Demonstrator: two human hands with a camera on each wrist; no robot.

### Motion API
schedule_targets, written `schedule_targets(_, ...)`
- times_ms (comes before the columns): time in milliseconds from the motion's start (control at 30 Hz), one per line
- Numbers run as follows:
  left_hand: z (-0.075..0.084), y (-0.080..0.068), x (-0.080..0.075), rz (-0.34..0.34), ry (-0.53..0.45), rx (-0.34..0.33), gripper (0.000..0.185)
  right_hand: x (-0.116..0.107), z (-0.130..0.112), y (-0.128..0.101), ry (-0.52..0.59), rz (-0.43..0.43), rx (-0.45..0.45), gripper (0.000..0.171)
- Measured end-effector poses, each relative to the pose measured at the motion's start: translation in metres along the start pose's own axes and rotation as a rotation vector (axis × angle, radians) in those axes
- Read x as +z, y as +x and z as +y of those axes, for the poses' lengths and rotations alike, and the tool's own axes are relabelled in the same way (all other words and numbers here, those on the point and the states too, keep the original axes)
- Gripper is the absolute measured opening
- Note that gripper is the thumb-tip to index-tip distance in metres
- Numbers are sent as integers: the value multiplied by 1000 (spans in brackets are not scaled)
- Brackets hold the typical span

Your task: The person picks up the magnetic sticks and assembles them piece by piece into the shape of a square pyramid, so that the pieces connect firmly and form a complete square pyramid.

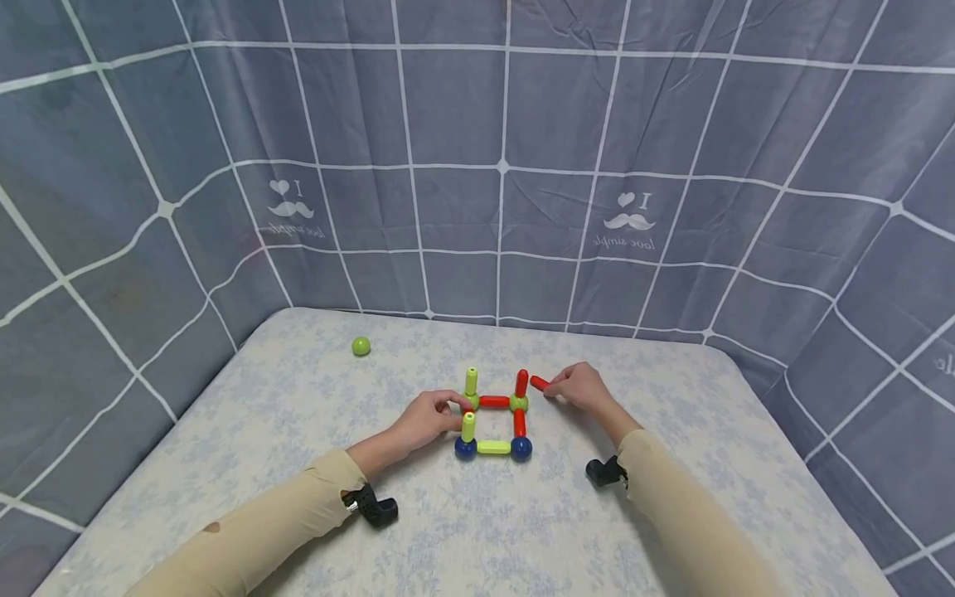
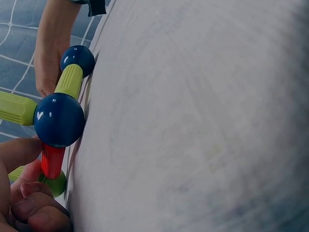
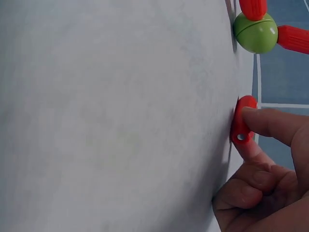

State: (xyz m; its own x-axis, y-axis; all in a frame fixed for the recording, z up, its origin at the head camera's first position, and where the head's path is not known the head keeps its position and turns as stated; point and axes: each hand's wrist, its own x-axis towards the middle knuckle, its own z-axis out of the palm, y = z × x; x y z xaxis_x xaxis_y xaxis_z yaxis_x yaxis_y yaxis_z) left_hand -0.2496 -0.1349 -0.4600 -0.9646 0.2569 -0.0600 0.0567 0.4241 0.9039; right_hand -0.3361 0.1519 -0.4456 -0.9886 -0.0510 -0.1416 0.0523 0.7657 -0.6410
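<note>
1. Red stick (image 1: 539, 382), loose, lies on the table (image 1: 671, 514) just right of the toy frame (image 1: 494, 423), pinched at its outer end by the right hand (image 1: 582, 388); the right wrist view shows a fingertip (image 3: 256, 118) pressing it against the cloth.
2. Left hand (image 1: 425, 419) curls round the frame's left side, fingers touching the upright yellow-green stick (image 1: 467, 426) above a blue ball (image 1: 466, 448).
3. Frame: a square of red and yellow-green sticks joined by blue and green balls, with posts standing up at its corners, mid-table.
4. Green ball (image 1: 361, 346) lies well apart, far left near the curtain (image 1: 477, 166).
</note>
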Motion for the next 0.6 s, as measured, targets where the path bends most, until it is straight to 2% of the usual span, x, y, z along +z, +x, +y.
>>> schedule_targets(267, 2, -2, 1, 9, 5, -3, 25, -1, -4, -4, -84, -37, -20, 22)
schedule_targets(600, 5, -3, 2, 10, 9, -4, 25, 1, -8, -6, -135, -4, -53, 14)
